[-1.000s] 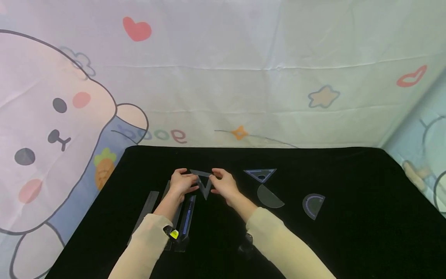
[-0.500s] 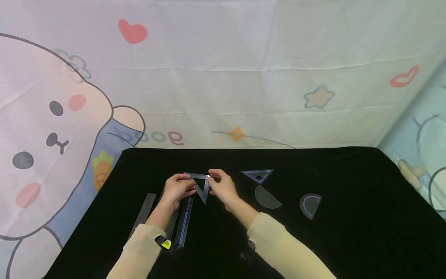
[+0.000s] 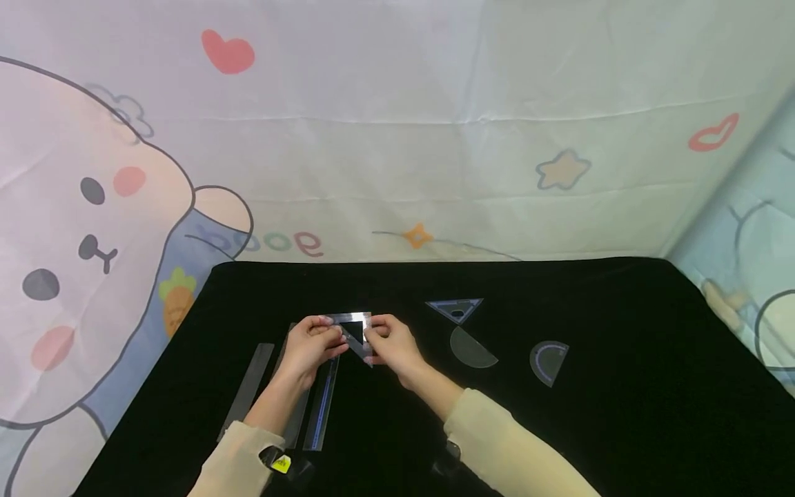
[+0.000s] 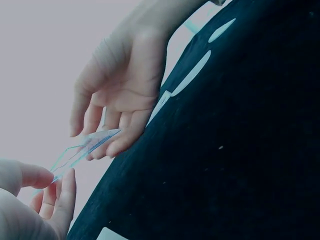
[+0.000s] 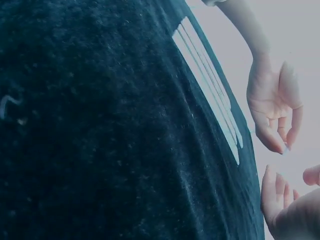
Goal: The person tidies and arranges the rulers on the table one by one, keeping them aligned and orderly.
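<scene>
A clear triangular set square (image 3: 360,317) is held up between the two hands in the head view. My left hand (image 3: 308,348) pinches its left corner between thumb and fingers. At its right edge, my right hand (image 3: 395,348) holds it with thumb and fingertips. In the left wrist view the set square (image 4: 87,147) spans from the left hand (image 4: 37,200) to the right hand's fingers (image 4: 125,132). Both hands also show in the right wrist view, where glare hides most of the set square.
On the black cloth (image 3: 497,442) lie several clear rulers, among them a blue-marked ruler (image 3: 321,407) and a plain ruler (image 3: 246,390). To the right are another set square (image 3: 458,304), a plain half-disc (image 3: 468,348) and a blue-marked protractor (image 3: 546,360).
The set square has turned and come slightly nearer, its top edge now more level. Both hands moved with it, and the left forearm shifted left. The head view has shifted a little.
</scene>
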Motion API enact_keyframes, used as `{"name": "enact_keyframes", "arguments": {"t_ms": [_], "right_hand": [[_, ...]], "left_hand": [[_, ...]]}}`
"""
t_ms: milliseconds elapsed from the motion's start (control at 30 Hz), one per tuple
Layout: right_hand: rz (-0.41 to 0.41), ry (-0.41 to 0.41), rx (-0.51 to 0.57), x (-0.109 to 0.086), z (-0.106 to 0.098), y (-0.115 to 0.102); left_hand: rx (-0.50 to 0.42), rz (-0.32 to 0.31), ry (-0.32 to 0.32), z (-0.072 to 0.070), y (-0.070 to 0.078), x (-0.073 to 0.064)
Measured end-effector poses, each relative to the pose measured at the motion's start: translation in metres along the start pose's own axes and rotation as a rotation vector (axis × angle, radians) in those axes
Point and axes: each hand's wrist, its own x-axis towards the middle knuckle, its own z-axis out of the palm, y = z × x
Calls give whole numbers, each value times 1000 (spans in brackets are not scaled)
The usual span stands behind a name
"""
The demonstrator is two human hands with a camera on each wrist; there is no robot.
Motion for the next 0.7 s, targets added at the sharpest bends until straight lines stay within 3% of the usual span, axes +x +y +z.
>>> {"name": "enact_keyframes", "arguments": {"t_ms": [133,333,567,700], "right_hand": [[-4,-46,18,-5,-1,0],[-24,-64,-43,-10,-6,-1],[0,-113,-106,-20,-11,-5],[-25,-142,-146,-31,-12,-11]], "left_hand": [[-17,5,-10,2,-2,-6],[-30,2,-26,2,-6,-15],[15,-7,-77,-2,-12,-27],[34,-12,-119,-6,-17,-33]]}}
